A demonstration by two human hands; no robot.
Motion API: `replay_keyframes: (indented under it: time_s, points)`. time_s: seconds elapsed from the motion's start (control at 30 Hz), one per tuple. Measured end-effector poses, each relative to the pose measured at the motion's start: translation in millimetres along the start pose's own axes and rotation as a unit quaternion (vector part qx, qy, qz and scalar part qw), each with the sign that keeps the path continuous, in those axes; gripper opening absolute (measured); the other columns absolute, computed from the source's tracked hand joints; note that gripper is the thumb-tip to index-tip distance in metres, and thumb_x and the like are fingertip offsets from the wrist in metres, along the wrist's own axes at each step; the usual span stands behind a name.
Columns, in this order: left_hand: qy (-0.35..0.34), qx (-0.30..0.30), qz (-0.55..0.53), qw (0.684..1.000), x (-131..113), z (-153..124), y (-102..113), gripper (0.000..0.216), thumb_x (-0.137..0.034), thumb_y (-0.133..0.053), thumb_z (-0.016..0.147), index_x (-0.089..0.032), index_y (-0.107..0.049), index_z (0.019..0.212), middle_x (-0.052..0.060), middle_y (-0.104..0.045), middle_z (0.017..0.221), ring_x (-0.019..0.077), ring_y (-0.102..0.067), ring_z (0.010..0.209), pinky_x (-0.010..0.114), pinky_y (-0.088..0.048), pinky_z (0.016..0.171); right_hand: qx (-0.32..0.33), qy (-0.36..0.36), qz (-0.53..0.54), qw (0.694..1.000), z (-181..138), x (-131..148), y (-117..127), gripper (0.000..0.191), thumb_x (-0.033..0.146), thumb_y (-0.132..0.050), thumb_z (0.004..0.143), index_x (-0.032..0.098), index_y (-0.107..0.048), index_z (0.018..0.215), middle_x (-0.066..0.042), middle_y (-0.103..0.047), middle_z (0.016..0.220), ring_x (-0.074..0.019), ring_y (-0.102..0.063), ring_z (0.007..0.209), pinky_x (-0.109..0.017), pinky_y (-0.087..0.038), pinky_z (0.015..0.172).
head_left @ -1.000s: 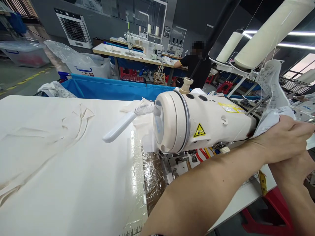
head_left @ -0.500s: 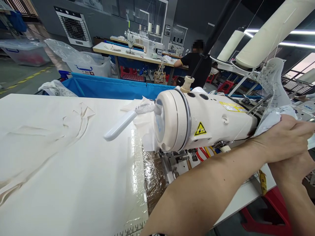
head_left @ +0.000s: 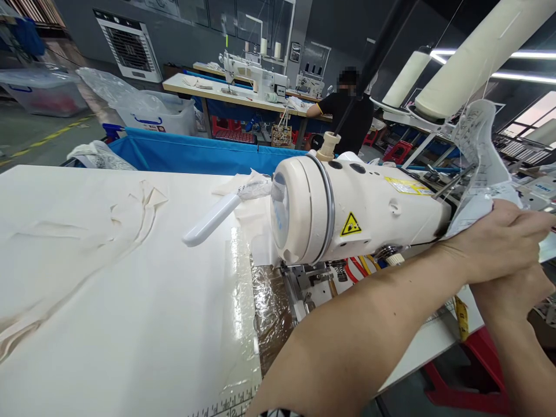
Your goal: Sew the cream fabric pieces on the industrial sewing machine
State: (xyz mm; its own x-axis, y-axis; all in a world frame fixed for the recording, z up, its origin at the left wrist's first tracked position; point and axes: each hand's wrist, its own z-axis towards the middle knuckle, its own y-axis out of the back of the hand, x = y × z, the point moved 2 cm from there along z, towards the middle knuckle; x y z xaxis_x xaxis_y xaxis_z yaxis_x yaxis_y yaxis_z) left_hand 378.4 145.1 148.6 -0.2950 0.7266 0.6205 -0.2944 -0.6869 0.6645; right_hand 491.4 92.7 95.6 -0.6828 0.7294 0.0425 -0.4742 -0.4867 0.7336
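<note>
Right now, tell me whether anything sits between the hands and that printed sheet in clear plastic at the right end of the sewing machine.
Nothing does. The left hand already lies on the printed sheet in clear plastic beside the cream sewing machine; the right hand is directly beneath it.

The left hand (head_left: 495, 243) and right hand (head_left: 515, 292) meet at the right end of the sewing machine (head_left: 347, 211), the left gripping a printed sheet (head_left: 478, 150). Cream fabric (head_left: 108, 278) spreads left of the machine.

Bare forearms, unsleeved; hands (head_left: 499, 246) without gloves or rings.
</note>
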Motion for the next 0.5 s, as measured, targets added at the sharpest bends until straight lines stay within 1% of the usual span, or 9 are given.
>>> replay_keyframes:
  time_s: [0.1, 0.27, 0.37, 0.5]
  points:
    - [0.010, -0.008, -0.025, 1.000, -0.6, 2.2, -1.0, 0.073, 0.010, -0.006, 0.085, -0.017, -0.050, 0.136, 0.015, -0.051, 0.129, 0.0212, -0.041, 0.135, 0.044, -0.043, 0.105, -0.002, -0.013, -0.005, 1.000, 1.8, -4.2, -3.8, 0.035, 0.016, -0.048, 0.090, 0.025, -0.019, 0.073, 0.007, -0.017, 0.064, -0.0109, -0.011, 0.051, -0.027, -0.014, 0.051]
    - [0.027, -0.035, -0.028, 0.999, -5.4, 5.4, -4.9, 0.070, 0.009, -0.010, 0.087, -0.021, -0.055, 0.132, 0.012, -0.054, 0.119, 0.0217, -0.045, 0.130, 0.043, -0.046, 0.103, -0.020, 0.006, 0.012, 1.000, 3.0, -5.4, -5.1, 0.033, 0.017, -0.048, 0.088, 0.025, -0.019, 0.074, 0.007, -0.017, 0.065, -0.0107, -0.013, 0.051, -0.026, -0.015, 0.051]
    - [0.031, -0.045, -0.010, 0.998, -5.8, 4.5, -5.1, 0.069, 0.008, -0.011, 0.088, -0.020, -0.055, 0.133, 0.013, -0.056, 0.123, 0.0224, -0.046, 0.130, 0.044, -0.047, 0.101, -0.018, 0.002, 0.007, 1.000, 2.6, -2.9, -4.3, 0.035, 0.016, -0.048, 0.089, 0.025, -0.017, 0.076, 0.007, -0.016, 0.066, -0.0106, -0.012, 0.051, -0.026, -0.015, 0.051]
    - [-0.003, -0.034, 0.009, 0.999, -3.6, 2.1, -4.6, 0.070, 0.008, -0.010, 0.087, -0.017, -0.051, 0.137, 0.016, -0.054, 0.131, 0.0267, -0.046, 0.131, 0.047, -0.049, 0.098, -0.014, -0.021, 0.005, 1.000, 2.8, -0.7, -3.8, 0.035, 0.014, -0.048, 0.091, 0.025, -0.018, 0.076, 0.007, -0.017, 0.065, -0.0113, -0.013, 0.051, -0.027, -0.015, 0.050]
